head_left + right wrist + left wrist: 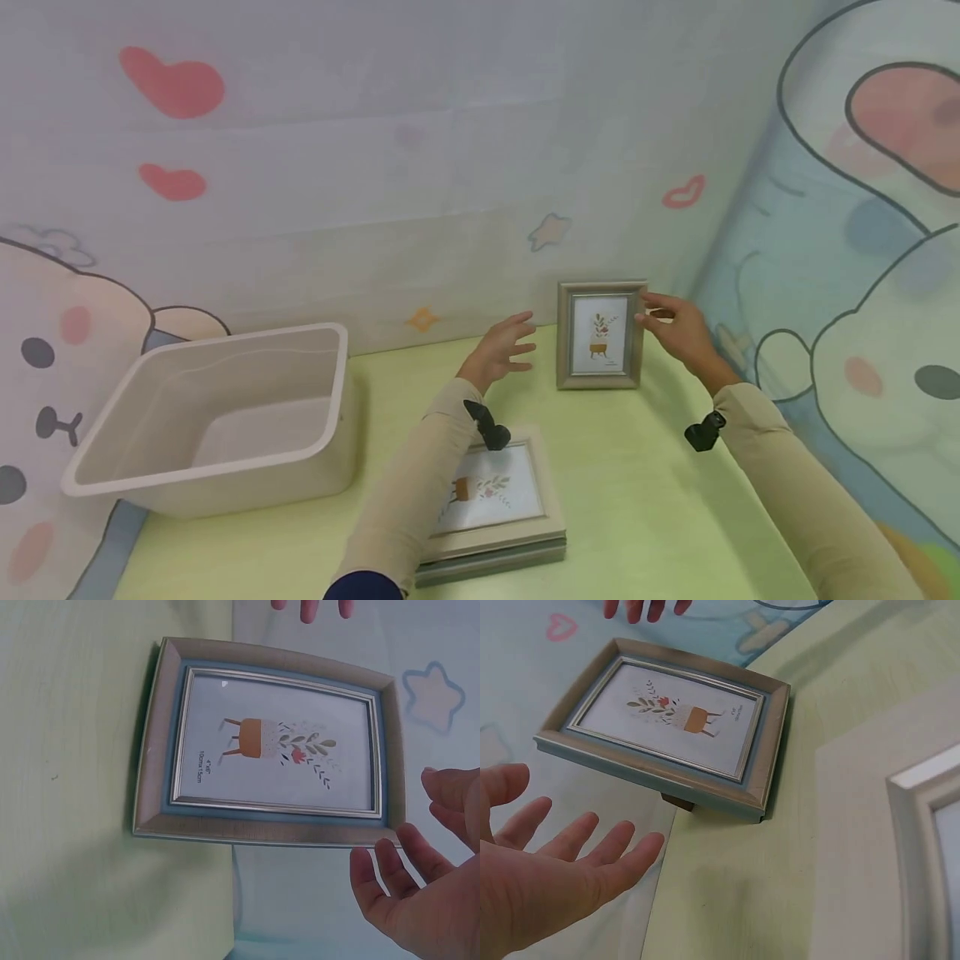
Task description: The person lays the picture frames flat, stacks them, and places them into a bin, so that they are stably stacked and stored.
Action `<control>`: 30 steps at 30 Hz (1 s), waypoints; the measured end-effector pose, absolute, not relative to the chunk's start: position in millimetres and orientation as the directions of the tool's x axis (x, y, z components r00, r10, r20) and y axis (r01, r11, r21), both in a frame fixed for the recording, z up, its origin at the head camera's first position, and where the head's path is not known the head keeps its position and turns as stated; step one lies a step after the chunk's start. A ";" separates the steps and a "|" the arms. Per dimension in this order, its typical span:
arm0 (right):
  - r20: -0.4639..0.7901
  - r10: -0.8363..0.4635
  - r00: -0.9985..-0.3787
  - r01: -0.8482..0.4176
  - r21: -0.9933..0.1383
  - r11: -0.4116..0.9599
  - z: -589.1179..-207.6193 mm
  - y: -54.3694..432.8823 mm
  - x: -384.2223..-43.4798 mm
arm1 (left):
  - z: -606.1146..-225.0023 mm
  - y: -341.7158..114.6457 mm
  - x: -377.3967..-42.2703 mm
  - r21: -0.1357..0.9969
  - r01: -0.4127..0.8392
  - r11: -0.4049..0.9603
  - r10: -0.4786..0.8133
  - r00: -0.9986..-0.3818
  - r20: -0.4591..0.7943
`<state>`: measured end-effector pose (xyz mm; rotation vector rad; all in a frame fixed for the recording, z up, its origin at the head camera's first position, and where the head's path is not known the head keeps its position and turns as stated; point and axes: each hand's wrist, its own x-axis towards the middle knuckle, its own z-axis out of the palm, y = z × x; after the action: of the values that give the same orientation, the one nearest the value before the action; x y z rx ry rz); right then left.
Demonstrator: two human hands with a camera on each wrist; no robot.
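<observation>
A grey-brown picture frame (597,337) with a potted-plant print stands upright at the back of the table. Its stand leg (677,802) shows behind it in the left wrist view. My right hand (681,335) is at the frame's right side, fingertips right at the edge near the upper corner and thumb held apart. Left of the frame, my left hand (500,351) hovers with fingers spread, holding nothing; a gap separates it from the frame in the left wrist view. Nearer me lies a cream picture frame (542,475) face up on a grey frame (510,567), partly hidden by my left forearm.
A beige plastic bin (337,458) stands on the left of the light green table (630,500). Behind the table hangs a cartoon-printed cloth (450,167), close behind the standing frame. Another printed cloth panel (810,242) borders the right side.
</observation>
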<state>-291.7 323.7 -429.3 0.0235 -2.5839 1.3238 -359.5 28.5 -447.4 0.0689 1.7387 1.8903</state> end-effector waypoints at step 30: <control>0.153 0.066 -0.986 -0.070 -0.737 0.673 -425.5 325.0 -330.9 | -473.0 71.1 -364.1 0.897 -0.443 -0.007 0.513 -0.771 -0.377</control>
<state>-330.9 325.0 -425.5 0.0031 -2.7182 1.2075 -364.1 71.1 -473.0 0.0741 1.6128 1.8481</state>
